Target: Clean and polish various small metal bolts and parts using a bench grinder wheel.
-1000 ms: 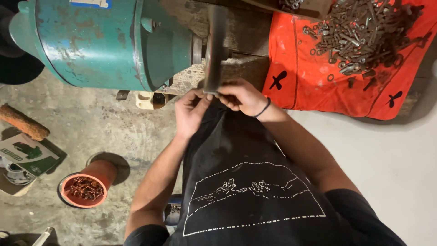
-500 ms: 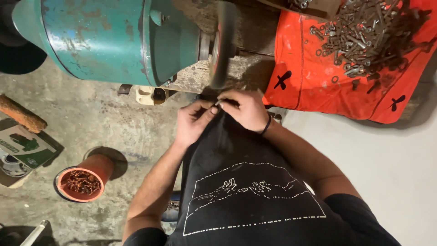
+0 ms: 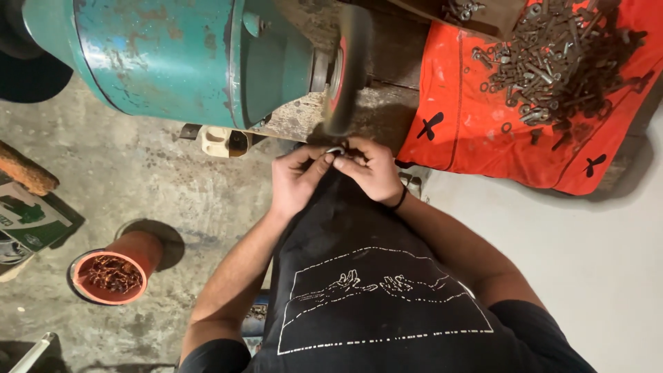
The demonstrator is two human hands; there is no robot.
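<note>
In the head view, a small metal ring [image 3: 335, 150] is pinched between the fingertips of the left hand [image 3: 295, 181] and the right hand [image 3: 369, 169], both pressed together on it. It is held just under the rim of the grinding wheel [image 3: 347, 65] mounted on the teal motor [image 3: 186, 59]. Fingertips could be grazed by the wheel, being so near it; the ring could be snatched away if gripped loosely. Rusty bolts [image 3: 552, 59] are heaped on an orange cloth [image 3: 483, 145]; an orange cup [image 3: 114, 273] stands on the floor.

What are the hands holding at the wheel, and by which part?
A small metal ring, pinched by its lower edge between left hand and right hand, top against the wheel.
</note>
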